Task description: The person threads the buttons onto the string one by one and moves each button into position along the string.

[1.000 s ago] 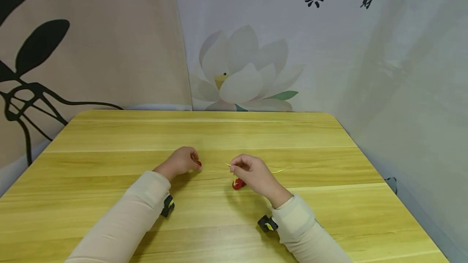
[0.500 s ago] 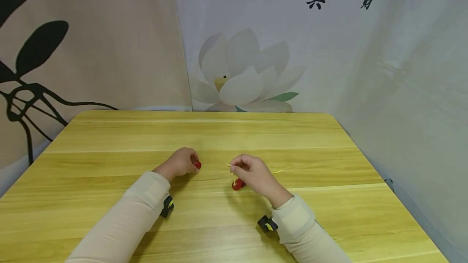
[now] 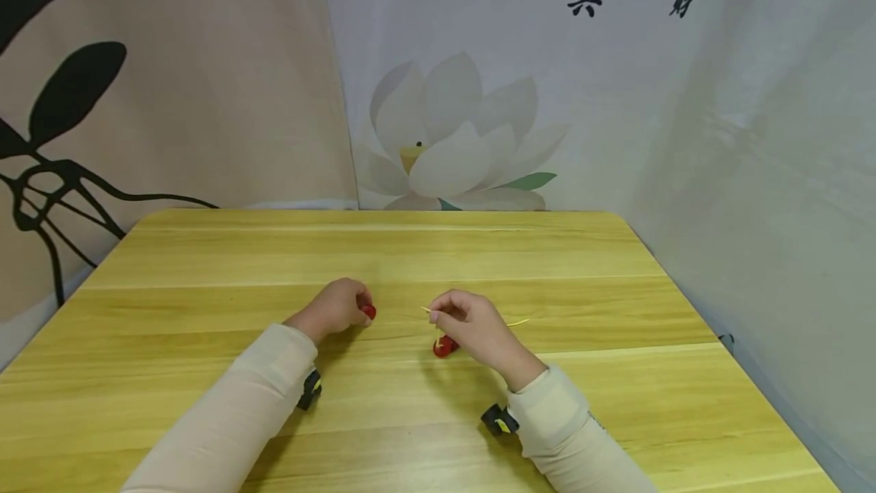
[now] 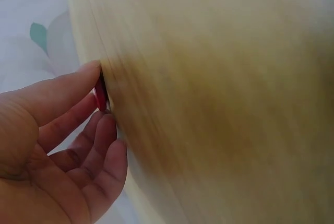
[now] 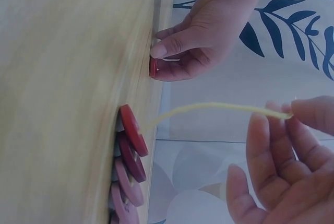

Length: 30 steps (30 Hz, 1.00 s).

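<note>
My left hand (image 3: 338, 308) is low over the table, pinching a round red disc (image 3: 368, 312) like a large button between thumb and fingers. Only the disc's edge (image 4: 100, 94) shows in the left wrist view. With thumb and fingertips, my right hand (image 3: 477, 328) pinches a yellow cord (image 5: 209, 105) near its end, and a short tip sticks out. From there the cord arcs to a row of several threaded discs, a red disc (image 5: 133, 130) in front, then a dark red disc (image 5: 131, 156) and pink discs (image 5: 128, 183). The row leans overlapping on the table.
A wooden table (image 3: 383, 249) spreads under both hands. The cord's other end (image 3: 518, 322) lies out to the right, behind the right hand. A cloth backdrop (image 3: 616, 97) with a printed lotus hangs behind the table.
The red disc in my left hand has turned and shows more of its face, and that hand has shifted slightly down and left. My right hand and the cord look nearly still.
</note>
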{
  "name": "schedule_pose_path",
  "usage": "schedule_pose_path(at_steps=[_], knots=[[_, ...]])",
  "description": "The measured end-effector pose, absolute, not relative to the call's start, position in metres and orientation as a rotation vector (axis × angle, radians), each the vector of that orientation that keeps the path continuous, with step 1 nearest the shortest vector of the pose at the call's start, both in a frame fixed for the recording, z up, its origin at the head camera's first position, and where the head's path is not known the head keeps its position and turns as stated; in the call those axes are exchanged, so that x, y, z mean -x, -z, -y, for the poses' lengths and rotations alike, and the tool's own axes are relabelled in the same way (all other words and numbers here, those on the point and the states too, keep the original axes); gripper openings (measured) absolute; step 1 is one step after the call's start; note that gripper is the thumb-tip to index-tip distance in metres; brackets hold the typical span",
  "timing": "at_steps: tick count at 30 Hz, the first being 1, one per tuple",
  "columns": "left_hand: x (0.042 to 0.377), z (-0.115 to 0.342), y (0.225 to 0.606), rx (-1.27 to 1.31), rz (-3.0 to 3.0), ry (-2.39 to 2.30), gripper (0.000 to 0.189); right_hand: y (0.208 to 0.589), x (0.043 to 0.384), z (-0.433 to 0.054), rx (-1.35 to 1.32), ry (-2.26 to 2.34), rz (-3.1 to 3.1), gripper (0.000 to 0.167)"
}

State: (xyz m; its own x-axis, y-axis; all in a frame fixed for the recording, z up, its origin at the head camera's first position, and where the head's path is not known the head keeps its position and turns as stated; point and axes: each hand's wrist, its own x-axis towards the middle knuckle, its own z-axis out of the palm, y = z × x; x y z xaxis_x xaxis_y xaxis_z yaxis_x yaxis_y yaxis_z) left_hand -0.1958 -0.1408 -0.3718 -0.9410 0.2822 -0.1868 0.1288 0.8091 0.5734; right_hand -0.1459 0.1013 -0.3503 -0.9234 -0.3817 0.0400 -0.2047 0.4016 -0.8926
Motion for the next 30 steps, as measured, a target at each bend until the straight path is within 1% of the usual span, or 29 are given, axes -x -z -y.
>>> schedule_pose_path(at_steps=[10, 15, 26, 30], knots=[[0.193, 0.141, 0.377, -0.368, -2.766, -0.773, 0.017, 0.349, 0.139, -0.098, 0.509, 1.558, -2.479, 0.011], [0.190, 0.143, 0.376, -0.344, -2.741, -0.814, 0.017, 0.350, 0.135, -0.097, 0.502, 1.557, -2.477, 0.012], [0.192, 0.138, 0.369, -0.320, -2.729, -1.000, 0.026, 0.352, 0.148, -0.104, 0.530, 1.531, -2.471, 0.012], [0.190, 0.134, 0.365, -0.289, -2.709, -1.095, 0.025, 0.351, 0.153, -0.107, 0.549, 1.528, -2.479, 0.011]])
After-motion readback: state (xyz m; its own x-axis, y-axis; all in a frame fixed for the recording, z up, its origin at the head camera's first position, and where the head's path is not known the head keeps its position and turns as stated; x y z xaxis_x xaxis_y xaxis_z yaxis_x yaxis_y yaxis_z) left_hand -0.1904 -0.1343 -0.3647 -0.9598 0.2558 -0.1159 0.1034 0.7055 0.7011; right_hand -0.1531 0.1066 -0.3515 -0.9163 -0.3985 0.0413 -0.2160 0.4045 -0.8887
